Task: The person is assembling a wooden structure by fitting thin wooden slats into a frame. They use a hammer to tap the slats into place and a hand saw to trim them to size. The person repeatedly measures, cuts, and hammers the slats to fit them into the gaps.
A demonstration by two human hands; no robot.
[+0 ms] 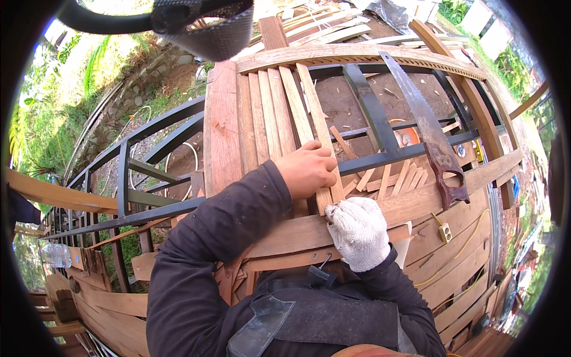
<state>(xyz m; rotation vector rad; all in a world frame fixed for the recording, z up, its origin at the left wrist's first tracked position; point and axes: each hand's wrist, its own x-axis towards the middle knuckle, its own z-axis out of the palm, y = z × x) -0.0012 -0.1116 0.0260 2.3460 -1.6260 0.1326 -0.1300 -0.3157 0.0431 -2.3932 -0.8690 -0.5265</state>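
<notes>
My left hand, bare, has its fingers curled over a narrow wooden slat and grips it near its lower part. My right hand, in a white knitted glove, is closed beside the slat's near end, over the front wooden rail. Whatever its fingers hold is hidden by the glove. Several similar slats lie side by side to the left of the gripped one, next to a wide reddish board. Their far ends meet a notched wooden rail.
A handsaw lies across the frame at right, its handle on the front rail. Black metal bars span the frame. Short offcuts are below it. A yellow-corded socket hangs at the right. A dark mesh object hangs at the top.
</notes>
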